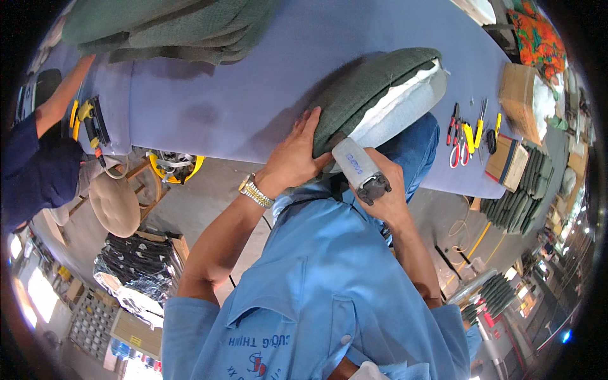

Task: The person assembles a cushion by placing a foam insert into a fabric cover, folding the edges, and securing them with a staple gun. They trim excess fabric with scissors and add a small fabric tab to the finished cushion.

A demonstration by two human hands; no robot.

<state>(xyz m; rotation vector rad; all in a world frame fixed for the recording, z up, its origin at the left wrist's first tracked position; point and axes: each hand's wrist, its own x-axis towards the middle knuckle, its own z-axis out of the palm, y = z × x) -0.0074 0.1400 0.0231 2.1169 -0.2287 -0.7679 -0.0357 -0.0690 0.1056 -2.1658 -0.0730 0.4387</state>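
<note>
Blue-covered table (253, 95) carries green cushions (171, 28) (stacked), scissors (455, 152), pliers (453, 120).

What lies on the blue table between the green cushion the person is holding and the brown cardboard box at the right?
In the head view, hand tools lie between the green cushion and the cardboard box: red-handled scissors, pliers and yellow-handled tools on the blue table.

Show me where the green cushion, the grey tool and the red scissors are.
green cushion (370, 88), head view, on its green fabric top.
grey tool (356, 163), head view, on its grey body.
red scissors (455, 152), head view, on a handle loop.

Brown cardboard box (520, 95) far right; maybe open.
</note>
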